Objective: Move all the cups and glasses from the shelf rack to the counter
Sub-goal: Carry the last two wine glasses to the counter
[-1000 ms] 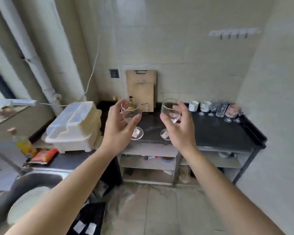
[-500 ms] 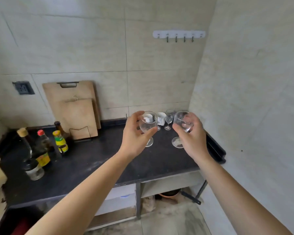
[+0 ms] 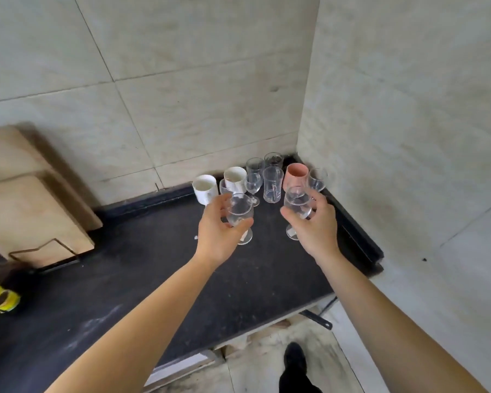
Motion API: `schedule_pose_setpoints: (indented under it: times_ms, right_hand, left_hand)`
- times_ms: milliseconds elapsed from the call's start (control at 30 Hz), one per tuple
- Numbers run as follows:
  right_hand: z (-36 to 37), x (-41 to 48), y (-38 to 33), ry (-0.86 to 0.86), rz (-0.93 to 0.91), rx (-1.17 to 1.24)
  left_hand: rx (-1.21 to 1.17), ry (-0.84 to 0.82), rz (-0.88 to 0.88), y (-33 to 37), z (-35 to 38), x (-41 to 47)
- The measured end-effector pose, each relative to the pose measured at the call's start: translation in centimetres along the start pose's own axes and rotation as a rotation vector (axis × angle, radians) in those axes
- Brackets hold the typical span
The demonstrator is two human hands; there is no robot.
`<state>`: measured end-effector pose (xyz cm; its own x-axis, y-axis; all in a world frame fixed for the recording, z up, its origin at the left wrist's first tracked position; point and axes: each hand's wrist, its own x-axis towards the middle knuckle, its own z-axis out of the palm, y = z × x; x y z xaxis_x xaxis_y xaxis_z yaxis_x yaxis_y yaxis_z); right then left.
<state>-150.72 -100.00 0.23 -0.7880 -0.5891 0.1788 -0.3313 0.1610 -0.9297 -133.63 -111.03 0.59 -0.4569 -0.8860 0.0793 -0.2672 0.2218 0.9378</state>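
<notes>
A: Where are the two glasses at this moment?

B: Each hand carries one. The left hand (image 3: 217, 226) has its fingers curled around the bowl of the left stemmed glass (image 3: 239, 215), and the right hand (image 3: 313, 222) is wrapped around the bowl of the right stemmed glass (image 3: 297, 204). Both glasses stand upright, stem pointing down, foot below the palm.

A: And the desk?

B: The black desk (image 3: 142, 268) lies directly under both feet. I cannot tell whether the feet already touch it or hang just above.

A: So which relation decides the coming move?

B: I think it is the free space between the held glasses and the group at the back corner. That group, with the white mug (image 3: 205, 190), the glass mug (image 3: 272, 184) and the pink cup (image 3: 296, 175), stands just beyond the fingertips, farther from the person. The right glass is very near the pink cup and the small wine glass (image 3: 317, 179) beside the wall.

A: Then the move goes straight down?

B: Probably, along the long axis of each stem, without pushing forward, or the right glass may knock its neighbours.
</notes>
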Motion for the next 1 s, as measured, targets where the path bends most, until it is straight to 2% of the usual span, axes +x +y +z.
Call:
schedule_pose_setpoints:
  times_ms: [200,433,667,1000]
  right_hand:
    - [4.5,9.8,9.8,-0.262,0.183,-0.123]
    - [9.2,15.6,16.2,-0.384,0.252,-0.153]
    - [11.8,16.9,18.3,-0.405,0.249,-0.147]
    - [12.8,16.8,17.6,-0.394,0.279,-0.233]
  left_hand:
    - [0.116,0.028,-0.247,-5.5,6.4,7.7]
    - [0.192,0.058,-0.408,-10.9,10.7,13.8]
    - [0.216,-0.032,-0.363,-14.0,12.5,17.2]
    - [0.196,-0.090,-0.321,-15.4,11.9,18.1]
